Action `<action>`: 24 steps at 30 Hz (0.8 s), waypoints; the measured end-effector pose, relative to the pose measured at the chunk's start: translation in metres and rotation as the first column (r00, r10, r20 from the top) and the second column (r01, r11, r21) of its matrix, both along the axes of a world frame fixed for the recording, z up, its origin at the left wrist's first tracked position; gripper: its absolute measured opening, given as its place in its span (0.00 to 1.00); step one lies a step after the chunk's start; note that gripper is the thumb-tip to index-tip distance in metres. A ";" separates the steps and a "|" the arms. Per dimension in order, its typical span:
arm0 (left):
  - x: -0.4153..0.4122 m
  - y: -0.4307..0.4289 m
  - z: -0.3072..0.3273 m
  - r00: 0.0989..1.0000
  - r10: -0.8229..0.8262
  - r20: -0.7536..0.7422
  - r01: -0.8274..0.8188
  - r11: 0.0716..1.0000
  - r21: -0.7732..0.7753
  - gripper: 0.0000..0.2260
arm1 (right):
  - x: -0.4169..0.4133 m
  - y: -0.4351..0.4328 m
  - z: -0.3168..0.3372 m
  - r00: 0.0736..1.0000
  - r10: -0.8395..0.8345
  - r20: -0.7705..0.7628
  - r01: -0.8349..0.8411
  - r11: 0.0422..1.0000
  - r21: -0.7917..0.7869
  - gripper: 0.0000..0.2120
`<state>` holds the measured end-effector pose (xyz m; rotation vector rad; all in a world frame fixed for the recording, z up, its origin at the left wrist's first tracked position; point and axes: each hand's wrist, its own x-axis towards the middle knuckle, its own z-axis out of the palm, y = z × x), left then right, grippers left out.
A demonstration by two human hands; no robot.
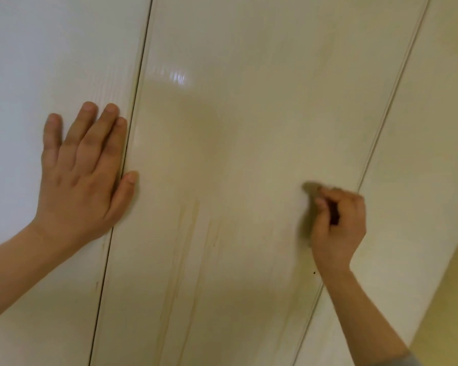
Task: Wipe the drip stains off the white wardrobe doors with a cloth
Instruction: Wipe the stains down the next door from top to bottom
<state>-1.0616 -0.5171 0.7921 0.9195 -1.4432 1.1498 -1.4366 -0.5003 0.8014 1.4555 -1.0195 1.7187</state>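
**Wiping wide of the streaks**

Nearest, at 6 o'clock on the middle door (236,114), the drip stains (193,233) run down in pale brown lines that look unwiped. At 9 o'clock the left hand (82,175) lies flat with straight fingers on the left door (24,62), its thumb across the seam. At 3 o'clock the right hand (337,225) curls round what looks like a small grey cloth (310,188), blurred, against the middle door and well apart from the streaks.

A wad this small could smear the stains rather than lift them. Leaning on the braced palm could leave fresh marks.

Count: two hands, one cloth, three door panels including the right door (434,128), two seams, at least three streaks.
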 end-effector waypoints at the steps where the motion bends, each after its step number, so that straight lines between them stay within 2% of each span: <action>1: -0.001 0.001 0.000 1.000 -0.003 -0.003 0.003 1.000 0.002 0.26 | -0.008 -0.003 0.021 0.999 -0.028 0.028 0.029 0.999 -0.042 0.06; 4: -0.001 0.004 0.000 1.000 -0.016 -0.016 0.016 1.000 0.019 0.27 | -0.024 -0.020 0.071 0.988 -0.019 0.151 0.034 0.994 -0.101 0.07; 6: -0.001 0.004 0.000 1.000 -0.020 -0.023 0.021 0.999 0.030 0.27 | -0.027 -0.029 0.076 0.981 -0.002 0.196 0.028 0.991 -0.128 0.07; 10: -0.001 0.002 0.001 1.000 -0.026 -0.016 0.027 0.999 0.033 0.27 | -0.012 -0.030 0.023 0.982 -0.013 0.190 0.038 0.991 -0.131 0.07; 13: -0.001 0.004 0.002 0.999 -0.033 -0.021 0.034 0.998 0.044 0.27 | 0.000 -0.022 -0.031 0.991 0.039 0.130 -0.034 0.999 -0.041 0.07; 15: -0.001 0.005 0.001 0.999 -0.041 -0.027 0.042 0.998 0.050 0.27 | 0.000 -0.013 -0.044 0.995 0.069 0.069 -0.069 0.998 0.004 0.07; 17: -0.001 0.004 -0.001 0.999 -0.043 -0.021 0.044 0.998 0.042 0.27 | -0.009 -0.007 -0.027 0.997 0.039 0.061 -0.038 0.999 -0.016 0.07; 20: 0.000 0.002 0.000 0.999 -0.042 -0.020 0.043 0.998 0.042 0.27 | -0.030 -0.013 0.023 0.990 -0.037 0.132 0.047 0.996 -0.071 0.07; 24: -0.001 0.001 -0.001 0.997 -0.068 -0.031 0.070 0.996 0.048 0.27 | -0.043 -0.027 0.046 0.977 -0.013 0.215 0.031 0.996 -0.081 0.07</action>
